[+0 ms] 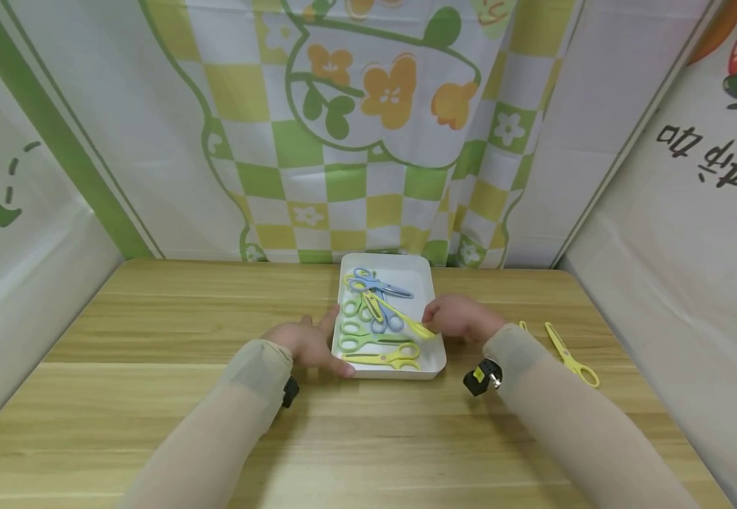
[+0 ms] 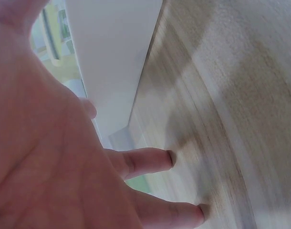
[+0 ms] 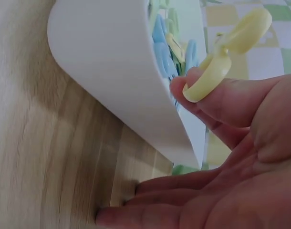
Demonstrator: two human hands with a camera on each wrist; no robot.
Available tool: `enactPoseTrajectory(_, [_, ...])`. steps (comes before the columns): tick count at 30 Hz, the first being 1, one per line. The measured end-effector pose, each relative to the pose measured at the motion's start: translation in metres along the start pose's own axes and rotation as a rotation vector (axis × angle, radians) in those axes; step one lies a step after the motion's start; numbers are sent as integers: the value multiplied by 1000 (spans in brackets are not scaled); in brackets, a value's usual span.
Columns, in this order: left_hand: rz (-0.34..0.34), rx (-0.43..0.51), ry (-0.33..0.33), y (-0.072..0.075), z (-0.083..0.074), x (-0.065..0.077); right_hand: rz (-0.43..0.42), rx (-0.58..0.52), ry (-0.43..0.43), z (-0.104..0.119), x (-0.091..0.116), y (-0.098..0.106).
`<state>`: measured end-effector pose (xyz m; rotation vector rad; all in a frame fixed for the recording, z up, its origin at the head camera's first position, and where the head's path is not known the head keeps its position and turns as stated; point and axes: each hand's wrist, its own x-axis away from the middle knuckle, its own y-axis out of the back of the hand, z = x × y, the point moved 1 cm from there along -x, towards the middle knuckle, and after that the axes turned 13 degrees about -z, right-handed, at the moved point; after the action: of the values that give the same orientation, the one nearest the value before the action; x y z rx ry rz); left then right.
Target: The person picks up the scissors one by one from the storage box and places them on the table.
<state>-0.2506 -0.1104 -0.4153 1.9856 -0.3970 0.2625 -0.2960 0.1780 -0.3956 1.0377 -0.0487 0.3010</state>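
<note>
A white tray (image 1: 421,283) holds several scissors, among them blue scissors (image 1: 378,284), green scissors (image 1: 365,341) and yellow scissors (image 1: 381,357). Over the tray's right side, my right hand (image 1: 460,316) pinches another pair of yellow scissors (image 3: 214,76) by a handle loop between thumb and forefinger. Their blades point left, above the other scissors. The remaining fingers of that hand extend down to the table beside the tray. My left hand (image 1: 305,344) rests against the tray's left side with its fingers spread, two fingertips (image 2: 160,159) reaching the table.
More yellow scissors (image 1: 569,355) lie on the wooden table (image 1: 171,382) to the right, partly hidden behind my right forearm. A checked curtain (image 1: 343,191) hangs right behind the tray. White printed walls (image 1: 680,233) close off both sides.
</note>
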Motion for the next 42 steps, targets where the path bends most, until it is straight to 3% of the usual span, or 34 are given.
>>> enactPoseTrajectory(4, [-4,-2,-5,0,0,0,-14,-67,-24,-7,2,5])
enactPoseTrajectory(14, [-4,10,-2,5,-7,9,-7,-365,-154,-23,8,13])
enactPoseTrajectory(19, [-4,17,-15,7,-9,13,-23,-394,-143,-30,7,15])
enactPoseTrajectory(31, [3,2,-7,7,-7,13,-17,-577,-280,-43,11,21])
enactPoseTrajectory(42, [2,12,-1,6,-7,13,-34,-539,-356,-46,17,28])
